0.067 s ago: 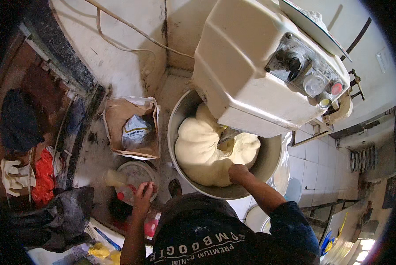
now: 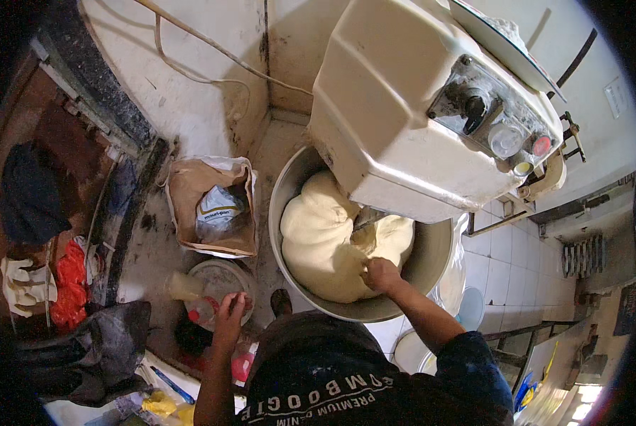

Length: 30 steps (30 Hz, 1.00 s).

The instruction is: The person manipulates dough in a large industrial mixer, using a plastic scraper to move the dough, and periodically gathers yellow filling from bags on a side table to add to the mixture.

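A big pale mass of dough [image 2: 318,245] lies in the round metal mixing bowl [image 2: 438,273], under the head of a cream mixer [image 2: 403,121]. Part of a metal tool [image 2: 365,217] shows where the dough folds in the middle. At the bowl's near right side, my right hand [image 2: 382,275] is closed, its curled fingers against the dough; what lies inside them is mostly hidden. My left hand [image 2: 230,314] hangs low on the left with its fingers apart and nothing seen in it. Nearest to it are a clear bottle [image 2: 204,310] and a round tub [image 2: 225,275].
A paper sack [image 2: 190,192] with a foil packet [image 2: 220,209] inside stands left of the bowl. The mixer's control panel [image 2: 477,110] faces right, and a tray [image 2: 506,42] rests on top. Black cloth or plastic [image 2: 90,351] lies at the lower left.
The dough has shifted a little in the bowl and its middle fold looks different. My right hand has moved very slightly left and away from me. My left hand stays put.
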{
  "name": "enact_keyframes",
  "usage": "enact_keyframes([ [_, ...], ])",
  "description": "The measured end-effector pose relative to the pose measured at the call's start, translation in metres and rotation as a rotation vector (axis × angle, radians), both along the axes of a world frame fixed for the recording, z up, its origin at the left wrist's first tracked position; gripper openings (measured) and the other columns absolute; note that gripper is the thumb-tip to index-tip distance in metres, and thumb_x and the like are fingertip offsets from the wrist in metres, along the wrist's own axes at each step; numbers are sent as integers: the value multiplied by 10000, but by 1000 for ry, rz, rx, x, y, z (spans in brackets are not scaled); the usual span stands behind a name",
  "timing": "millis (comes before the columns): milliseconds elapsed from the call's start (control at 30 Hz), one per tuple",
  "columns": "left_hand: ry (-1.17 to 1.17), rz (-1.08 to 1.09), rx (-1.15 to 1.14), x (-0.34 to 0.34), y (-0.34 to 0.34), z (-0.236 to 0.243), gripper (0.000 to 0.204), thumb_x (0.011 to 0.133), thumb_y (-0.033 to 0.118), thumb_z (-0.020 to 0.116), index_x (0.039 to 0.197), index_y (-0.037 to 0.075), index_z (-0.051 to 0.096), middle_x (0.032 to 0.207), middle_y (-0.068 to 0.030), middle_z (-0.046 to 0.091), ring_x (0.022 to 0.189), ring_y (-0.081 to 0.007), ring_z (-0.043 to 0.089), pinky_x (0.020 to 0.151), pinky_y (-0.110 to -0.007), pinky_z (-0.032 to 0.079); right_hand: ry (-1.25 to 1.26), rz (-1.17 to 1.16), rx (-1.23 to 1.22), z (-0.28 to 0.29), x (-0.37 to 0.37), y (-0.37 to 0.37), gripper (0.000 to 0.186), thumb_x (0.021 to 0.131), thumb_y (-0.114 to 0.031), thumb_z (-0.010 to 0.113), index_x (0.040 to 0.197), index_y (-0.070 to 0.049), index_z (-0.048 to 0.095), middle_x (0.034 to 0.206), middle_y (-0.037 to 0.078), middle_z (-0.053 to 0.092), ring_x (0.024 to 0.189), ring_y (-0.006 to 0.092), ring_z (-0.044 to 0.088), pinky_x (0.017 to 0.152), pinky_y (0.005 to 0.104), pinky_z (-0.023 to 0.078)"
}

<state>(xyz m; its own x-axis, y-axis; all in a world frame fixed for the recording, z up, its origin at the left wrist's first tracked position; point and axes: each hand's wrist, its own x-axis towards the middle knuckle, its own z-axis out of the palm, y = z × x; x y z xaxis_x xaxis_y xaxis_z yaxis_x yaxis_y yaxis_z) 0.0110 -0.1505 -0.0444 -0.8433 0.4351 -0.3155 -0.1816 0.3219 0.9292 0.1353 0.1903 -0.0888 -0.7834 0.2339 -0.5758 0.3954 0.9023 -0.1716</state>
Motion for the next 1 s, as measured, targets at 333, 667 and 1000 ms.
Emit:
enact_keyframes([
  [333,31,-63,-38,-4,5,17,224,913,210,487,1015,25,560,952,-81,587,907,-157,557,825,-286,435,0,-186,181,-92,-79,-49,366,765,-307,597,1023,-47,602,1062,171,588,976,294,575,818,363,483],
  [667,-194,-158,163,-7,38,-1,231,933,203,469,1048,12,533,963,-75,584,916,-151,551,836,-280,433,-212,1,68,-44,-8,-13,255,782,-212,549,955,-44,633,951,154,637,910,276,612,792,385,488],
  [1000,-184,-111,67,-17,33,19,249,932,213,467,1060,9,531,965,-76,580,928,-158,546,856,-296,420,430,-1383,-1179,-64,-78,-42,541,865,-181,514,1323,-133,230,1088,156,508,797,318,588,659,413,532],
])
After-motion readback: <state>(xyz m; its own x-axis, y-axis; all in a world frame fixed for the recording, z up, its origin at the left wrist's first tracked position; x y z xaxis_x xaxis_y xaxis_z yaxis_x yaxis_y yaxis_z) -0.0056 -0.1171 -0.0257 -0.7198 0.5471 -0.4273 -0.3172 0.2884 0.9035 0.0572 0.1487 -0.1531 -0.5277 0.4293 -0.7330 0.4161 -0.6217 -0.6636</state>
